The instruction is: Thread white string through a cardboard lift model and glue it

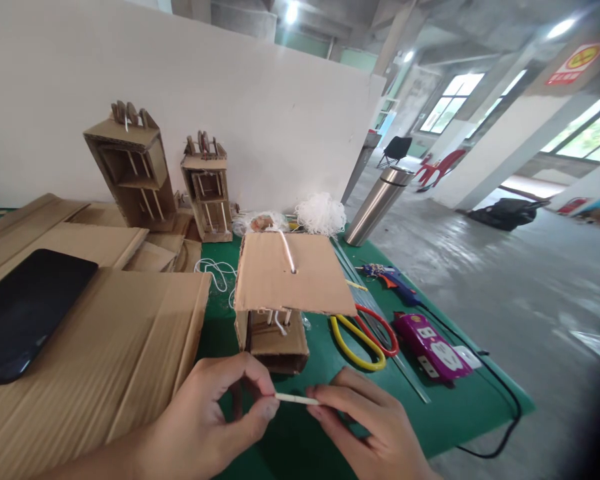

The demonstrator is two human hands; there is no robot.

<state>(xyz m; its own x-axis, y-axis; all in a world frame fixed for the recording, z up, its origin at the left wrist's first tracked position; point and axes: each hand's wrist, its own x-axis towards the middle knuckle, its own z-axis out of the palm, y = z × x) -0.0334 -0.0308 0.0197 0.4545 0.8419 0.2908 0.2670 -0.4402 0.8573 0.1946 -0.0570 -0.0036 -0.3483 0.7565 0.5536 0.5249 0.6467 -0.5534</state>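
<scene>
A short, thin pale stick (296, 399) is stretched between my two hands, low over the green table. My left hand (230, 407) pinches its left end between thumb and forefinger. The right end is pinched by the fingertips of my right hand (363, 417). Just beyond the hands stands a cardboard structure (295, 267) with a flat top, and white string (287, 250) comes through a hole in that top. Below the top, thin sticks and a string end show above a small cardboard box (279, 333).
Scissors (363, 343) with red and yellow handles, a purple power strip (427, 347) and a glue gun (393, 280) lie to the right. A steel flask (380, 203) stands behind. Cardboard sheets (130, 333) and a black tablet-like slab (35, 310) fill the left. Two cardboard models (207, 193) stand at the back.
</scene>
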